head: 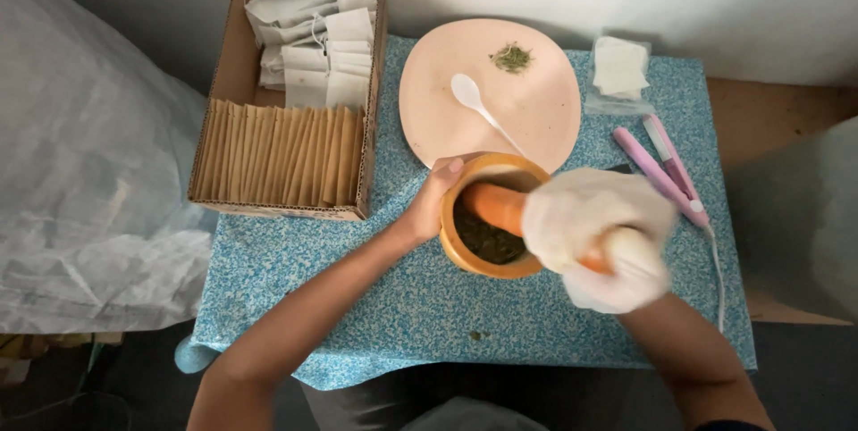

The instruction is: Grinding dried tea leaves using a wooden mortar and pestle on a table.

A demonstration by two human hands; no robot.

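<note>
Head cam: I'm steadying the orange mortar (490, 217) near the desk (357, 270) front edge, my left hand (433, 203) gripping its rim. My right hand (597, 239), wrapped in white cloth, is clenching the orange pestle (496, 206) over the dark herbs (487, 242). The pink plate (490, 96) is nearly touching behind, cardboard box (290, 96) sitting left, open cloth in front.

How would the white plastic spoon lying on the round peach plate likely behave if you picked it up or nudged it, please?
The white plastic spoon looks thin, so it is probably very light and slightly flexible. Lying loose on the smooth round peach plate, it would likely slide or spin at a nudge. Its slender handle may be awkward for the cloth-wrapped right hand.
</note>
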